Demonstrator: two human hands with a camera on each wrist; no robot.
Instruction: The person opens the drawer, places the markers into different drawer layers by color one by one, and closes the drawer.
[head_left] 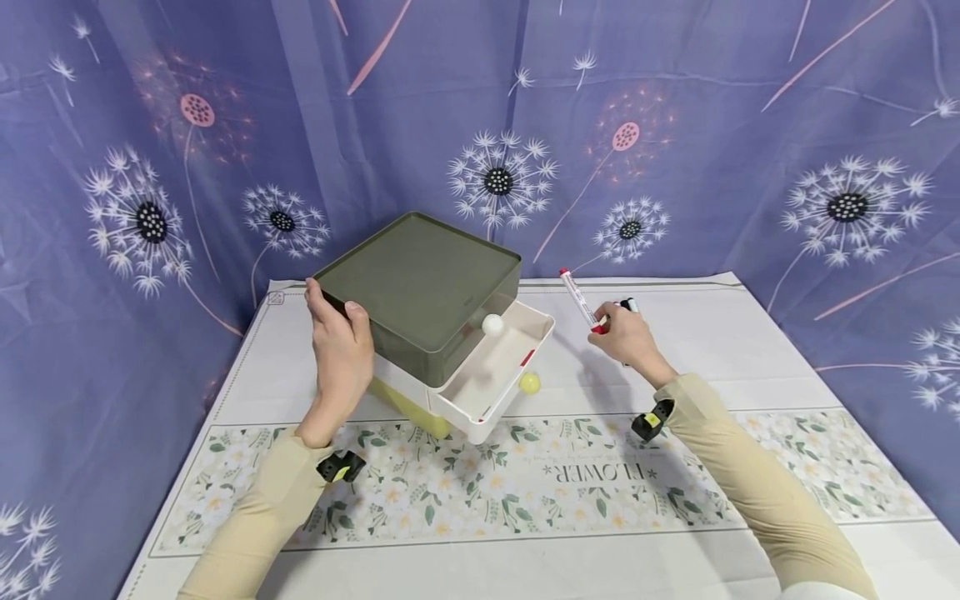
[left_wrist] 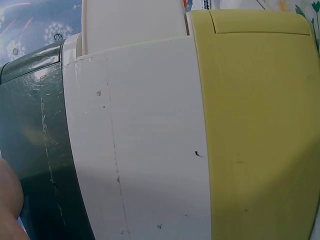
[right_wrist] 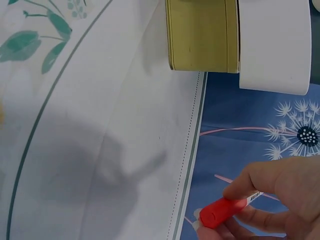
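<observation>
A small three-tier drawer box stands on the table, with a dark green top tier (head_left: 420,279), a white middle tier (left_wrist: 140,125) and a yellow bottom tier (left_wrist: 260,120). Its white drawer (head_left: 491,375) is pulled out toward the right. My left hand (head_left: 339,354) rests against the left side of the green tier, thumb by the top edge. My right hand (head_left: 628,337) is right of the box, pinching a marker (head_left: 579,298) with red ends between thumb and fingers. The marker's red end (right_wrist: 222,212) shows in the right wrist view. Dark and pale marker ends (head_left: 628,305) show just behind that hand.
A white round knob (head_left: 492,325) and a yellow one (head_left: 529,382) stick out at the box's front. Beneath lies a white tablecloth (head_left: 600,542) with a flower-printed band. A blue dandelion-print curtain (head_left: 420,108) hangs close behind the table and along its sides.
</observation>
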